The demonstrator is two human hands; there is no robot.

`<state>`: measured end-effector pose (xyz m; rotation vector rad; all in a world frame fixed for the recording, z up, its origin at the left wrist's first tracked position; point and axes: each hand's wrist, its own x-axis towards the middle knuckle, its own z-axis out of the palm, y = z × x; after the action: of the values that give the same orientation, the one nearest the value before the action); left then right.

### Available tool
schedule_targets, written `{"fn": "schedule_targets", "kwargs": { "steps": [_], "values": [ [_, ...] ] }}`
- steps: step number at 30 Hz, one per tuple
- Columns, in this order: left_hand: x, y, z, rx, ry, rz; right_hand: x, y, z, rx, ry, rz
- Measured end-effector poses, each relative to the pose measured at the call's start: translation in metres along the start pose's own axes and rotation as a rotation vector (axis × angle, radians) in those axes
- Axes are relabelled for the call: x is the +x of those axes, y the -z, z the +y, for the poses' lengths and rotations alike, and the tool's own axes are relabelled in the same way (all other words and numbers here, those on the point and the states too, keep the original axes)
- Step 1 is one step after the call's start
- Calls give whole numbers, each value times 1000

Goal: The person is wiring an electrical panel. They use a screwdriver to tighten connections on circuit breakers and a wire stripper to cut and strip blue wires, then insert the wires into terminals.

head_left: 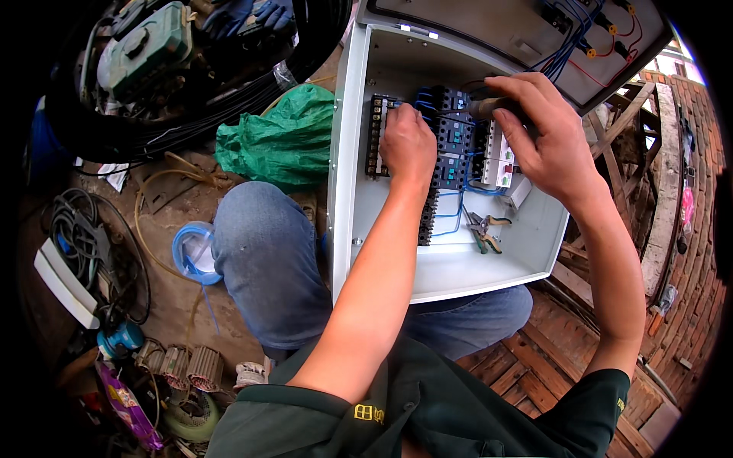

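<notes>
1. One screwdriver (487, 109) grasped by right hand (542, 126), at contactors' (456, 137) 2 o'clock.
2. Left hand (408, 143) placed at contactors' 9 o'clock; its grip can't be told.
3. Pliers (481, 229) seen at 5 o'clock, inside grey box (450, 276).

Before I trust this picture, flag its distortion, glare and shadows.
Head view: the grey box bows along its lower edge, and corners go black; head view: a patch glares white at upper right, above the brickwork; head view: the black coil sinks into shadow; head view: left hand and right hand show no strong blur.
</notes>
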<state>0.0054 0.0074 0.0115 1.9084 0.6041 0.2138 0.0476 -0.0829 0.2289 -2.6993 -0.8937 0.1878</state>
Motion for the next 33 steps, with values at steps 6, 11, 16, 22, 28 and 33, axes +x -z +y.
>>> {"fn": "schedule_targets", "kwargs": {
  "steps": [6,11,16,22,28,33],
  "values": [
    [1,-1,-4,-2,3,25,3,0,-6,-34,94,69],
    [-1,0,-1,-3,8,-1,1,-5,-8,54,-35,35],
    [-2,1,-1,-5,4,2,1,-4,-5,-85,78,89],
    [-2,2,1,25,-5,-3,3,-2,-11,20,-38,64],
    [3,1,2,53,-9,-24,3,-4,-2,-60,-3,94],
    [5,2,5,81,13,-46,4,-4,-1,-47,-23,79]
  ]
}}
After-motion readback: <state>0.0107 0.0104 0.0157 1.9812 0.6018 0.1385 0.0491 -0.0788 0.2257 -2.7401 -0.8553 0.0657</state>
